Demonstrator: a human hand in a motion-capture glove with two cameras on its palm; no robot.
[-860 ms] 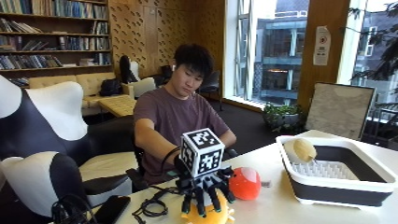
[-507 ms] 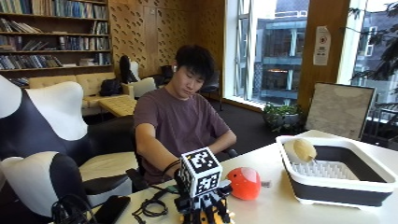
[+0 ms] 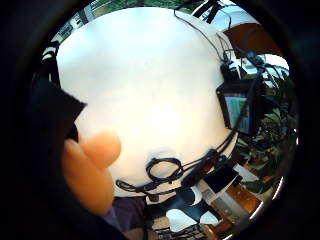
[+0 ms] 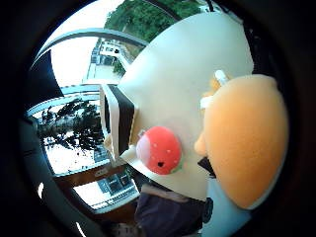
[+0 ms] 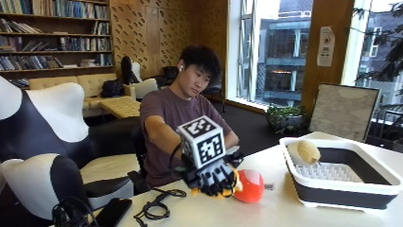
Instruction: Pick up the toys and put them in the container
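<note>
In the outside view my gloved right hand (image 5: 211, 176) is curled over an orange soft toy (image 5: 234, 182) just above the white table (image 5: 277, 208); only the toy's edges show under the fingers. The same orange toy (image 4: 247, 143) fills much of the thumb side palm view and shows beside the glove (image 3: 92, 165) in the little finger side view. A red strawberry toy (image 5: 252, 186) (image 4: 159, 149) lies on the table, touching the hand's right side. Further right stands the container (image 5: 353, 191), a white-rimmed dark tub (image 4: 118, 123), with a tan toy (image 5: 307, 151) inside at its left end.
A coil of black cables (image 5: 154, 208) (image 3: 162, 170) and a black phone (image 5: 113, 213) lie on the table left of the hand. A small screen device (image 3: 237, 107) sits by the cables. A board (image 5: 349, 111) leans behind the container.
The hand came down with spread fingers onto the orange toy, closed round it, and has risen a little with the toy in it. The strawberry toy and the container have stayed put.
</note>
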